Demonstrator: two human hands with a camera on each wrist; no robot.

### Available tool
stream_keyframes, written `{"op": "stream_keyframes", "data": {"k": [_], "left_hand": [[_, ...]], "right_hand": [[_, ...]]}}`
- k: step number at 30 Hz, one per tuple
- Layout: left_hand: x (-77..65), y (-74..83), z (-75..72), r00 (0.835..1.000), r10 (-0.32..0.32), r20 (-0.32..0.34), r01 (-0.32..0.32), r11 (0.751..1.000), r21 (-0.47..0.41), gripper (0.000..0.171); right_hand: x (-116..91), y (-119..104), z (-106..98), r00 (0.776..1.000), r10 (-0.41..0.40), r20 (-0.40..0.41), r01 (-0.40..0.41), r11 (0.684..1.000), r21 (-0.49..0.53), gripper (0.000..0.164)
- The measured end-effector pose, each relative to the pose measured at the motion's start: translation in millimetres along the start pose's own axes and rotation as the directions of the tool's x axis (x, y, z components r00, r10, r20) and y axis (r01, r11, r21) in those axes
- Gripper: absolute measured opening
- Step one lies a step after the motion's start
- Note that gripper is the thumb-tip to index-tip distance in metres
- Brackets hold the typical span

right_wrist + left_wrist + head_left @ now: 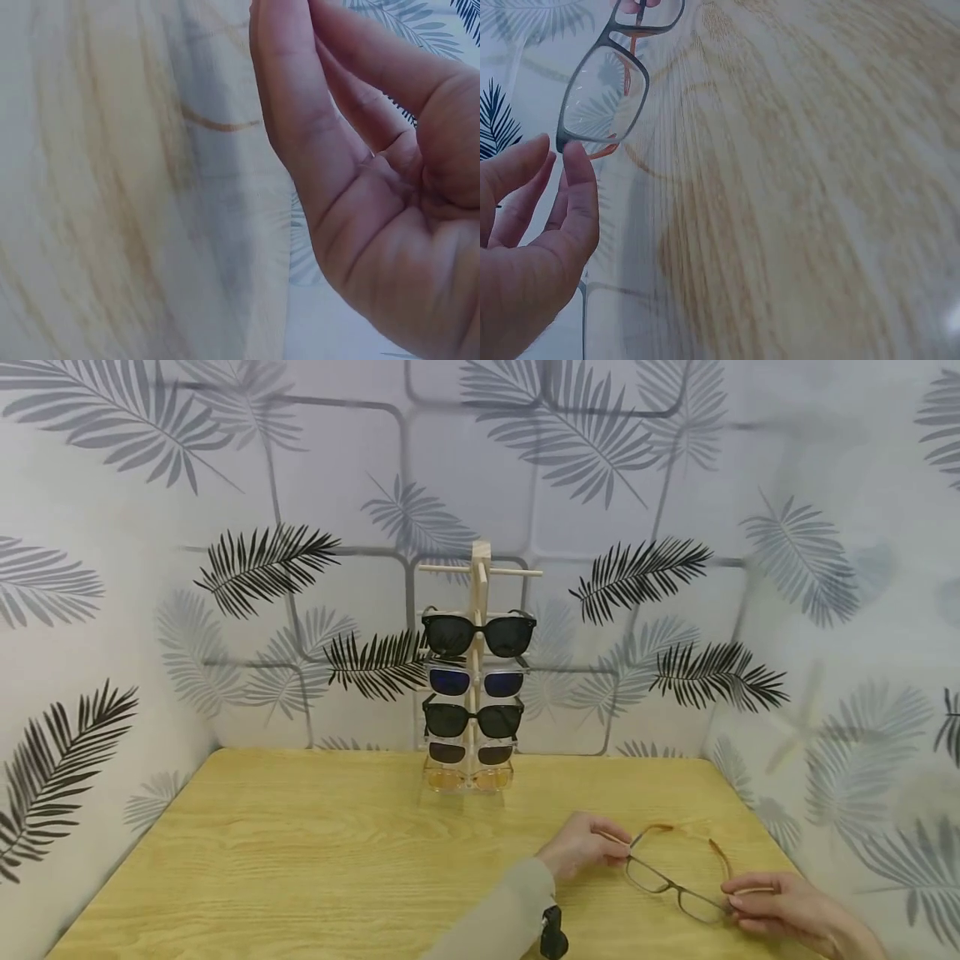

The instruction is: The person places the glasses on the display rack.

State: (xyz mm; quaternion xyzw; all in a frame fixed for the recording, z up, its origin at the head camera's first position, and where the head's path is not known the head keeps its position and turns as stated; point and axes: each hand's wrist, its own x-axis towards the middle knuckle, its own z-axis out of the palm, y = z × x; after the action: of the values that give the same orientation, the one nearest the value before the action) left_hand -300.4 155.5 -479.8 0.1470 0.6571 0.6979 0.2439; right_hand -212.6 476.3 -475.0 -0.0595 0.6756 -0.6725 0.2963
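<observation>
Over the right front of the table, a pair of eyeglasses [673,887] with a thin dark frame, clear lenses and orange-brown temple tips is spread between both hands. My left hand [585,846] pinches one front corner near the hinge. In the left wrist view, the thumb and fingers of that hand [544,232] meet at the corner below a lens rim [645,86]. At the opposite corner, my right hand [787,906] pinches the frame. The right wrist view shows this hand [360,180] with curled fingers, their tips cut off at the top. Both temples are unfolded, pointing away from me.
A wooden display stand [482,560] at the back of the table bears several sunglasses [478,720] in a column, with orange-tinted glasses [471,779] lowest. Leaf-patterned walls [360,485] border the wooden table [300,860] behind and at the sides.
</observation>
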Motion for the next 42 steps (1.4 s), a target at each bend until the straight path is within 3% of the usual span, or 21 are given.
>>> {"op": "stream_keyframes", "data": {"k": [9,16,33,42], "left_hand": [[-5.2,5.2,-15.9,0.996,-0.041,0.078,0.043,0.999,-0.027,0.025],[-10.3,13.0,-33.5,0.988,-0.058,0.141,0.068,0.996,-0.064,0.026],[-19.5,24.4,-67.5,1.0,-0.029,-0.001,0.029,0.993,-0.111,0.02],[-27.1,34.9,-77.3,1.0,-0.008,-0.02,0.006,0.996,-0.094,0.022]], "right_hand": [[9,-13,3,0.994,-0.075,0.08,0.07,0.996,0.059,0.03],[17,-24,16,0.992,-0.105,0.065,0.103,0.994,0.034,0.031],[53,-37,41,0.993,-0.118,0.009,0.118,0.993,0.013,0.027],[61,-47,54,0.987,-0.16,-0.032,0.161,0.987,0.022,0.027]]}}
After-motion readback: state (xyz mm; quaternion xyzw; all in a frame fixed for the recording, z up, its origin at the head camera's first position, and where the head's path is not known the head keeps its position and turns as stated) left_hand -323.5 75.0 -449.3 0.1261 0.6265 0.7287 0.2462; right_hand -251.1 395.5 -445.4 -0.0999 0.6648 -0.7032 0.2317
